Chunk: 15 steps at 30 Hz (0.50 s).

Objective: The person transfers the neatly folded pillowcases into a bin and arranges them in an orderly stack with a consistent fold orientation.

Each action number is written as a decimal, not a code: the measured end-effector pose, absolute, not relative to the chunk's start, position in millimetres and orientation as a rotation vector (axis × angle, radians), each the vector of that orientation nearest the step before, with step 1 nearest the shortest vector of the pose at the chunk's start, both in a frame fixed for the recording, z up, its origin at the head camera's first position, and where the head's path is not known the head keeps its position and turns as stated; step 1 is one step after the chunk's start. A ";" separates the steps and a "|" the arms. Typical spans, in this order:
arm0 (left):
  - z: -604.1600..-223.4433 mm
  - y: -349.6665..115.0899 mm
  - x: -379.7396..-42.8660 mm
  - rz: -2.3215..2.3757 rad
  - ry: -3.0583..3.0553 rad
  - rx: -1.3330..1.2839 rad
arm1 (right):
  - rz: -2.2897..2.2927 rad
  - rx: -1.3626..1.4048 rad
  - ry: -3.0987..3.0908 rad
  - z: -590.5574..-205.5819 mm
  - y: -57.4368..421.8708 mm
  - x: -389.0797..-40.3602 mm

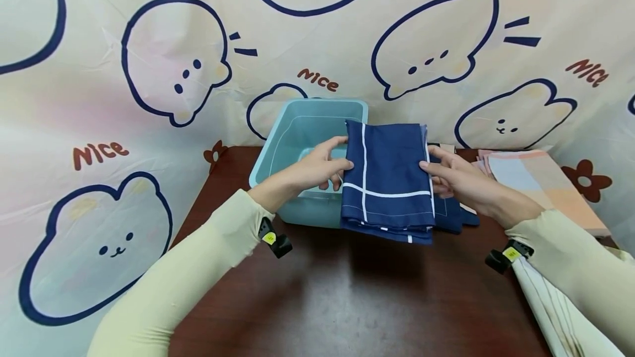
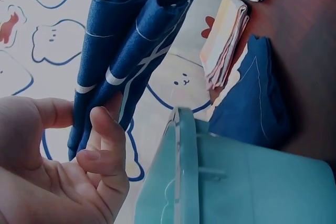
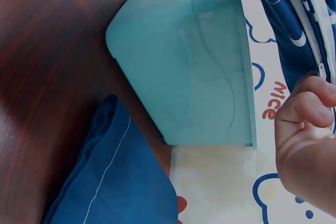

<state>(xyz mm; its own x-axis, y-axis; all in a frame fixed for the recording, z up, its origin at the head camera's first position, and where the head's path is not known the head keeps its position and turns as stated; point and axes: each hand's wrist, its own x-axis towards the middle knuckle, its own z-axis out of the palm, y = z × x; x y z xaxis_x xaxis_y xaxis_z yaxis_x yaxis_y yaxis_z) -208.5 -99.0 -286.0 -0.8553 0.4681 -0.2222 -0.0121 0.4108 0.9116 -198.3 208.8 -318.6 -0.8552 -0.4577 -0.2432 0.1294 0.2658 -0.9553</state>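
A folded navy cloth point(image 1: 389, 158) with white crossing stripes hangs in the air between both hands, overlapping the right part of a teal plastic bin point(image 1: 310, 211) in the head view. My left hand point(image 1: 319, 164) pinches its left edge between thumb and fingers. On the opposite edge, my right hand point(image 1: 458, 178) grips the cloth with the thumb in front. Several folded layers show in the left wrist view, where the cloth point(image 2: 121, 40) stands above the bin's rim point(image 2: 185, 156). A zipper pull point(image 3: 322, 70) shows near the right fingers.
Another folded navy cloth point(image 3: 126, 182) lies on the dark wooden table point(image 1: 347, 302) right of the bin. Beyond it is a folded peach-and-white checked cloth point(image 1: 541, 180). White fabric point(image 1: 555, 296) lies at the table's right edge. A printed curtain point(image 1: 198, 125) stands behind.
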 end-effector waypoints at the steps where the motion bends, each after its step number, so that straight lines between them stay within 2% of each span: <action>1: -285.7 -100.1 -209.5 1.444 2.225 0.384 | -1.630 -0.296 2.066 -318.4 207.6 -199.4; 15: -278.5 -118.6 -220.5 1.412 2.262 0.341 | -1.596 -0.277 2.091 -310.7 188.2 -212.4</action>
